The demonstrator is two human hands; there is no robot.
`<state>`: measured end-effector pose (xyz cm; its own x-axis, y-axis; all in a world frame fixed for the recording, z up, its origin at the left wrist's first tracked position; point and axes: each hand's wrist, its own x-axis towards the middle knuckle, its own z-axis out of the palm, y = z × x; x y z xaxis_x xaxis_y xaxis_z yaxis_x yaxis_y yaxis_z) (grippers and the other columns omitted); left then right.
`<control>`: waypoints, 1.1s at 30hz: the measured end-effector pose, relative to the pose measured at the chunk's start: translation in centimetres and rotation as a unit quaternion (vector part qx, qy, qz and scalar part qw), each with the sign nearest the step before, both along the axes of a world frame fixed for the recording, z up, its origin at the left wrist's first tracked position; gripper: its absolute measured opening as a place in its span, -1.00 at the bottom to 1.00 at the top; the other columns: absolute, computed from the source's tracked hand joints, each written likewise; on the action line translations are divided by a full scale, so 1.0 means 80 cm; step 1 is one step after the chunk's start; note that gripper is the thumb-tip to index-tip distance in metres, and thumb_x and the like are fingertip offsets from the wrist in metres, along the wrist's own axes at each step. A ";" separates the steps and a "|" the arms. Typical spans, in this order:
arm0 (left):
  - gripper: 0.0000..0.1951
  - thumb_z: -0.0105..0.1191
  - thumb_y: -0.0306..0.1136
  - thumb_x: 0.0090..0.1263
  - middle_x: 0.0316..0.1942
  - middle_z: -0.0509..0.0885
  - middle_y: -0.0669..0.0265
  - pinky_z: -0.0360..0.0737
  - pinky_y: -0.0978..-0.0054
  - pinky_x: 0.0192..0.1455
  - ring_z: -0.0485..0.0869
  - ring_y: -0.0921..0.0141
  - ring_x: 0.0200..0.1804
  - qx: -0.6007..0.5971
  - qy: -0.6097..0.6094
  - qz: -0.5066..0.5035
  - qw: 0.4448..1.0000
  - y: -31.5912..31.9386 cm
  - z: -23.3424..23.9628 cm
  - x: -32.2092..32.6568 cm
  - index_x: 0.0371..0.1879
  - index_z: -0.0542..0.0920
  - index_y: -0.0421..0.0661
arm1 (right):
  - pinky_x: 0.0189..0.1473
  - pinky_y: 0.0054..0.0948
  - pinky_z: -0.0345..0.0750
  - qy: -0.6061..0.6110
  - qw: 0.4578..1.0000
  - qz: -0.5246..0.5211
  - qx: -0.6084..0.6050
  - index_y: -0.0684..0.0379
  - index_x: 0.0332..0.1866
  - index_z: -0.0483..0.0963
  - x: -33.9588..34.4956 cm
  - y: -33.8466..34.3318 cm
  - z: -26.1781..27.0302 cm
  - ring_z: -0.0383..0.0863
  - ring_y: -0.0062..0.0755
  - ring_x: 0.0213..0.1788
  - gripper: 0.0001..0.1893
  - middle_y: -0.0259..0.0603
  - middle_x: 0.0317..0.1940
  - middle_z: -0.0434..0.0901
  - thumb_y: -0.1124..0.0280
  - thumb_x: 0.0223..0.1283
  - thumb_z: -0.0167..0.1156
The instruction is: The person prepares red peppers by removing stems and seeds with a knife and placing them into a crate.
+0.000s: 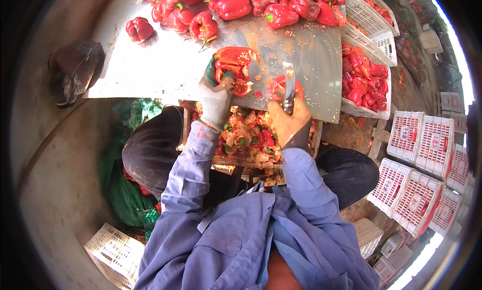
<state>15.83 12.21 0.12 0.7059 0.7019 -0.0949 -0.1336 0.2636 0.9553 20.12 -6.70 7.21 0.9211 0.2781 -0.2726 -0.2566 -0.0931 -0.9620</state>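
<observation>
My left hand (218,86), in a grey knit glove with green-coated fingers, holds a cut-open red bell pepper (235,60). Its inside faces up, with pale seeds on the flesh. A knife (289,83) with a short metal blade is in my right hand (290,120), its blade pointing away from me. Another cut pepper piece (296,87) is at the right hand, partly behind the blade; whether the fingers grip it too, I cannot tell. Both hands are over the near edge of the metal tabletop (316,68), where seeds and red scraps are scattered.
Whole red peppers (233,6) are heaped at the table's far side. Below the near edge, a wooden-framed bin (248,139) holds cores and scraps. A white crate (365,79) of cut peppers stands right. Stacked crates (414,203) fill the lower right. Green netting (120,184) lies left.
</observation>
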 end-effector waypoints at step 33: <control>-0.45 0.28 -0.47 0.24 0.23 0.71 0.12 0.69 0.14 0.18 0.72 0.05 0.16 0.632 0.398 0.010 0.665 0.039 0.061 -0.011 0.29 0.69 0.03 | -0.65 -0.40 0.45 0.056 0.983 0.154 -0.087 0.27 -0.11 0.65 0.127 0.128 -0.028 0.53 -0.50 -0.67 -0.78 -0.23 -0.50 0.68 0.36 0.31 0.47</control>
<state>14.95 15.30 5.00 0.7748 0.5843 0.2416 0.5553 -0.8115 0.1819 30.24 3.52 4.94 0.7619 0.4793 -0.4356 -0.2944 -0.3428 -0.8921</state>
